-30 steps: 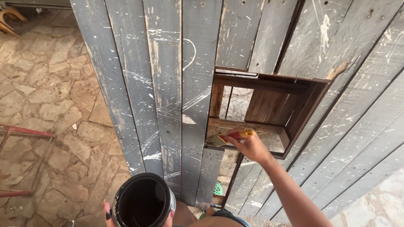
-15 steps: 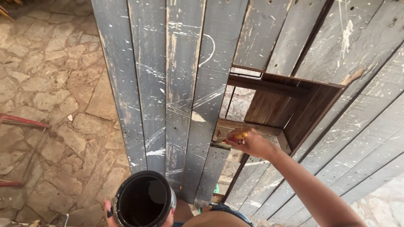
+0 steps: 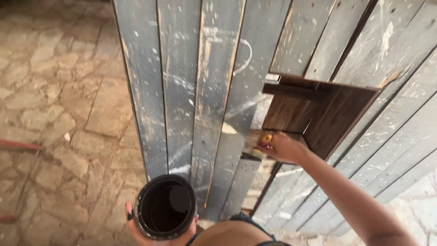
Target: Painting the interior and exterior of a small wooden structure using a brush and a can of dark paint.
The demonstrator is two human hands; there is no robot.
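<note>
Gripping the brush (image 3: pixel 265 139) in my right hand (image 3: pixel 283 146), I am working its tip along the near ledge of the opening (image 3: pixel 314 114). Left hand (image 3: pixel 154 230) is cupping the black can (image 3: pixel 165 212) below. Judging: keeping strokes short and the can level is avoiding drips.

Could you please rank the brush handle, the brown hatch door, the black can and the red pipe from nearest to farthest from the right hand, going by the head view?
From the right hand:
1. Brush handle, in its grip.
2. Brown hatch door, just above and to the right.
3. Black can, lower left, held by the left hand.
4. Red pipe, far left on the stone floor.
</note>
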